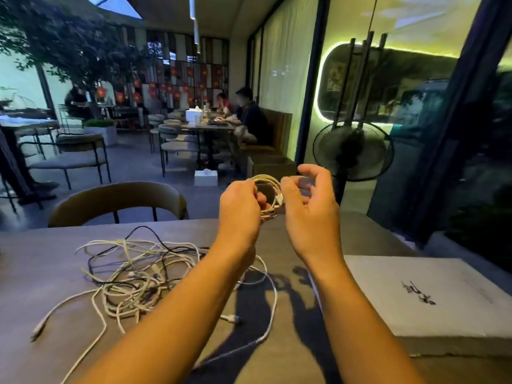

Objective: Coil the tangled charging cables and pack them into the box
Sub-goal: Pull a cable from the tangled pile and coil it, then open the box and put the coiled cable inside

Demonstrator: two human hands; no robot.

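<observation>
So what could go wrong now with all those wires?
The coiled cable is held up in the air between the left hand and right hand, with nothing tying it, so it might spring open if a grip slips. The tangled pile lies on the table under the left forearm, which could snag it. The white box looks closed.

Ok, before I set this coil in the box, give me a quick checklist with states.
1. Coiled cable held in both hands, left hand and right hand: ok.
2. Coil loops neat: ok.
3. Cable end tucked in: cannot tell.
4. White box open to receive it: not ok, lid looks shut.
5. Box within reach at right on the table: ok.
6. Remaining tangled cables sorted: not ok.
</observation>
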